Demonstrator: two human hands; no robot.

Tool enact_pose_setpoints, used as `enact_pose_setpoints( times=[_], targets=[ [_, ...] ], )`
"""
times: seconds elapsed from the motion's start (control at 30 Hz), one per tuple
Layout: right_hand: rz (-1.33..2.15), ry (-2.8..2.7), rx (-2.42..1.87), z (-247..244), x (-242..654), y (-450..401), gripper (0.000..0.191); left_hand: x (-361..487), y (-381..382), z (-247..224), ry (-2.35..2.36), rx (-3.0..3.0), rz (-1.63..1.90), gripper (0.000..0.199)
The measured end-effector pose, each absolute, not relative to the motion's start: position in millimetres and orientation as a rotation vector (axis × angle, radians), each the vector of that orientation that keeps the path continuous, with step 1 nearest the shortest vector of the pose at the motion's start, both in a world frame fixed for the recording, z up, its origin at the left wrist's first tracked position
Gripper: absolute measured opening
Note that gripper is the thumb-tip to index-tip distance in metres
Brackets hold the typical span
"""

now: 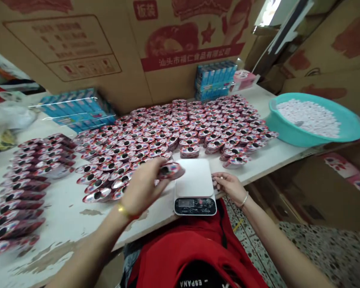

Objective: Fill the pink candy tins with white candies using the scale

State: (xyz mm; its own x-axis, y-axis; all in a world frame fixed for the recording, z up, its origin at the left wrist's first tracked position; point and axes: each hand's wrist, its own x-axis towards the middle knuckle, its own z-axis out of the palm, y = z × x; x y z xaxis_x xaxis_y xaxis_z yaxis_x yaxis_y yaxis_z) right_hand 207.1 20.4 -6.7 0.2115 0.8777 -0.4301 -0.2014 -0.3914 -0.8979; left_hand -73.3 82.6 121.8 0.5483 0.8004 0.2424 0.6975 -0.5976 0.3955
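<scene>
My left hand (142, 186) is shut on a small red foil-topped cup (171, 171) just left of the digital kitchen scale (195, 188). The scale's white platform holds nothing, and its dark display faces me. My right hand (229, 188) hangs at the scale's right edge, fingertips loosely apart and holding nothing I can see. A dense mass of similar cups (168, 132) stands on the white table (66, 212) beyond the scale. Another group of cups (18, 192) lies in rows at the left.
A teal plastic basin (315, 128) of small pale pink pieces sits at the table's right end. Blue shrink-wrapped packs (214, 82) stand against printed cardboard cartons (183, 40). A white plastic bag (9, 118) lies at the far left. The table's front edge runs close to my body, above a speckled floor.
</scene>
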Motion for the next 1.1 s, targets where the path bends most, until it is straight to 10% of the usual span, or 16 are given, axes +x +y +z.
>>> enact_pose_setpoints(
  times=[0.37,1.1],
  targets=[
    [1.382,-0.654,-1.467,12.9,214.4,3.4,0.045,-10.1,100.5,85.3,0.991,2.808,0.374,0.053],
    [0.836,-1.618,-1.543,101.7,179.9,42.2,0.029,-130.9,15.3,30.9,1.315,2.287,0.605,0.02]
  ],
)
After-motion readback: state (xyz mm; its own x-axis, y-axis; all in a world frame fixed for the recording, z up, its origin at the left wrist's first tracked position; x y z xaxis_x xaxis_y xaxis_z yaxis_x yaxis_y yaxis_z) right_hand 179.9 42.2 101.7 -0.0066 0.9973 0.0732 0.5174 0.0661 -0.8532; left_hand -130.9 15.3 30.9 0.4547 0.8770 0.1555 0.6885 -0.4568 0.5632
